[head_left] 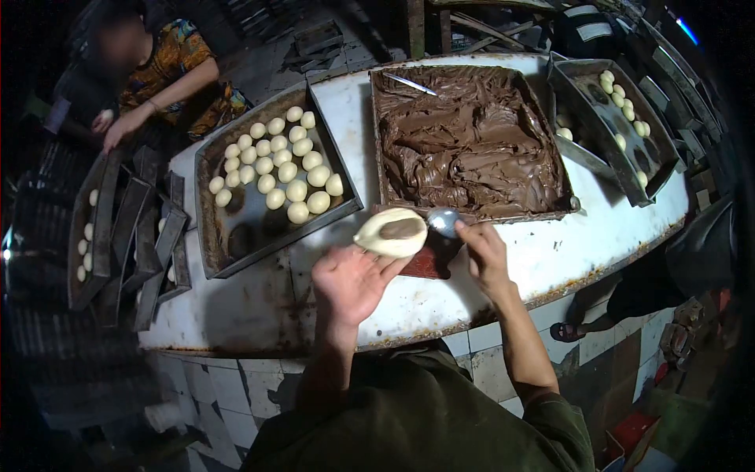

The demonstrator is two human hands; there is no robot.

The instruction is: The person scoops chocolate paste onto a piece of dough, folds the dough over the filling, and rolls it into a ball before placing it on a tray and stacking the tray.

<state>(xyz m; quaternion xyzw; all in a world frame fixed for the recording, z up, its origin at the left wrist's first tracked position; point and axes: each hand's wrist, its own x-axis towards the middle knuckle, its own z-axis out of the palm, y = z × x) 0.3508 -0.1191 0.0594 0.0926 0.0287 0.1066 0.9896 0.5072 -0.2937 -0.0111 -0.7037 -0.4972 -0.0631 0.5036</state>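
Observation:
My left hand is palm up, holding a flattened piece of pale dough on its fingers. A smear of brown filling lies on the dough. In my right hand is a metal spoon, its rounded end close beside the dough. Both hands are at the near edge of a square tray spread with thick chocolate-brown paste. A knife-like metal tool rests in the paste at the far left corner.
To the left, a metal tray holds several dough balls. Another tray with dough balls leans at the right. More trays are stacked at far left, near another person. The white tabletop has a rusty edge.

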